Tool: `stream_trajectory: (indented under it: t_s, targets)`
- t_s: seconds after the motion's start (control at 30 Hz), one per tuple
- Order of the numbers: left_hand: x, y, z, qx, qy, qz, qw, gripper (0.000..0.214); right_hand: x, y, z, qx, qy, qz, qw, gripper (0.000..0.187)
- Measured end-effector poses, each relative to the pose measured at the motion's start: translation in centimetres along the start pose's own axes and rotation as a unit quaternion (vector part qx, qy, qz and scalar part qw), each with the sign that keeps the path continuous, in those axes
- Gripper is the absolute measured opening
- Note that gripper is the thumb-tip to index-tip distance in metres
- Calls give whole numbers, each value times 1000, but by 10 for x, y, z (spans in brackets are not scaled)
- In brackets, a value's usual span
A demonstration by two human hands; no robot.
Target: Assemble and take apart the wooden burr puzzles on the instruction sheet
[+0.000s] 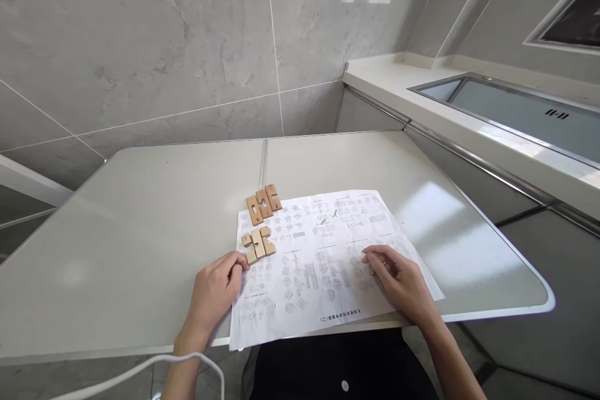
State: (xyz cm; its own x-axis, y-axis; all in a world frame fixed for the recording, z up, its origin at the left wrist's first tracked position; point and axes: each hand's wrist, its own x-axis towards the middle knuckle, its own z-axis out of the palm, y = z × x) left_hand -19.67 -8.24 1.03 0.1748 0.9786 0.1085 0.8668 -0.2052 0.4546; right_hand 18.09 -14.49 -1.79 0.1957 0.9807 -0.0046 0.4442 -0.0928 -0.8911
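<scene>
A creased printed sheet covered in small puzzle diagrams lies on the table. On its left edge are two groups of notched wooden puzzle pieces: three darker brown pieces side by side, and below them several paler pieces set close together. My left hand rests at the sheet's left edge with fingers curled in, its fingertips beside the lowest pale piece; I see nothing held. My right hand lies on the right part of the sheet, fingers loosely bent and apart, with nothing visible in it.
The light table stands against a grey tiled wall. To the right is a counter with a sink. A white cable loops past my left wrist. The table's near edge is just below my hands.
</scene>
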Motion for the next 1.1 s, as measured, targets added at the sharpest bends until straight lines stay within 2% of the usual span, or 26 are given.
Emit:
stream_trajectory:
  t_s: [0.77,1.1]
  targets:
    - [1,0,1,4,-1,-6,1000,30,2,3,-2,-11,-6,-1,1000,36]
    - [-2,0,3,0,27,-32,999,22,2,6,-4,-6,-11,-4,1000,33]
